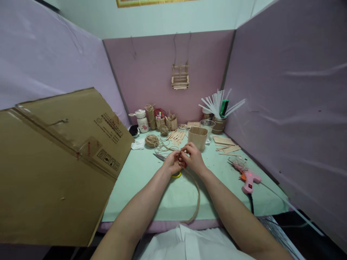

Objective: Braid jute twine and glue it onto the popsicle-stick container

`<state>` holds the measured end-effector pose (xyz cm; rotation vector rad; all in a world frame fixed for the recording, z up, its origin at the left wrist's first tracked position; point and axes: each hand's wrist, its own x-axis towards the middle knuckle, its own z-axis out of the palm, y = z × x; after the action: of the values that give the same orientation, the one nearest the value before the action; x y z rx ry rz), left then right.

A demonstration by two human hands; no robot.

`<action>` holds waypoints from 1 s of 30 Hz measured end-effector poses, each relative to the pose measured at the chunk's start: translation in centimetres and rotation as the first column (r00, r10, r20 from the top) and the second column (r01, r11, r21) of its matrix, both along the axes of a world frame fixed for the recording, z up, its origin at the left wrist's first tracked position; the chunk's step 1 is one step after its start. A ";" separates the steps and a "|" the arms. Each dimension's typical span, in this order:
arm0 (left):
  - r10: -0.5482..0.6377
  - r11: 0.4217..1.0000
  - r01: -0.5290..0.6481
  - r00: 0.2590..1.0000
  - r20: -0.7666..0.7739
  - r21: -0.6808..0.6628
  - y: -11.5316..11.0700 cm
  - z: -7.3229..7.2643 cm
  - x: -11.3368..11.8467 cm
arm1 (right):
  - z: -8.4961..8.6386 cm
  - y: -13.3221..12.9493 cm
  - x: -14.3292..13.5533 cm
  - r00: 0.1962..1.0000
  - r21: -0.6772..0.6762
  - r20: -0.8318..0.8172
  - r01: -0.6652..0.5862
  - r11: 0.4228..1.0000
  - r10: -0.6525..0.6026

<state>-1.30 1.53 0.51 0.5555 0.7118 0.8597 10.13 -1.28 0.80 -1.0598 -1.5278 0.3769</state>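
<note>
My left hand [174,162] and my right hand [192,157] meet above the middle of the green-covered table, fingers closed on twine. From them a braided twine strip [198,195] curves down to the table's front edge. Scissors [176,175] with yellow and red handles lie beneath my hands, blades to the left. Thin strands lead back toward a twine ball [151,141]. Just behind my right hand stands a wooden-stick cup [197,138]. How the fingers grip the strands is too small to tell.
A large cardboard sheet [59,169] leans at the left. At the right lie a pink glue gun [249,179] with its cord and flat wooden sticks [229,148]. Glue sticks [217,103], a white jar [142,121] and stick holders line the back.
</note>
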 end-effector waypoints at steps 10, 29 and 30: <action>0.201 0.937 -0.147 0.969 -0.145 0.317 -0.8 0.0 0.8 | 0.2 0.7 1.0 0.747 -0.367 -0.653 -0.453 0.812 0.122; 0.417 0.761 -0.202 0.880 -0.227 0.617 -0.8 -0.4 0.9 | -0.3 0.9 1.2 0.982 -0.182 -0.182 0.014 0.983 -0.048; 0.408 0.766 -0.177 0.876 -0.255 0.619 -0.7 -0.5 0.9 | -0.3 0.9 1.2 0.982 -0.184 -0.180 0.023 0.983 -0.056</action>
<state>-0.42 0.84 0.02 1.2107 0.9058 1.3089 11.34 -0.37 0.46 -1.1617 -1.3237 0.5797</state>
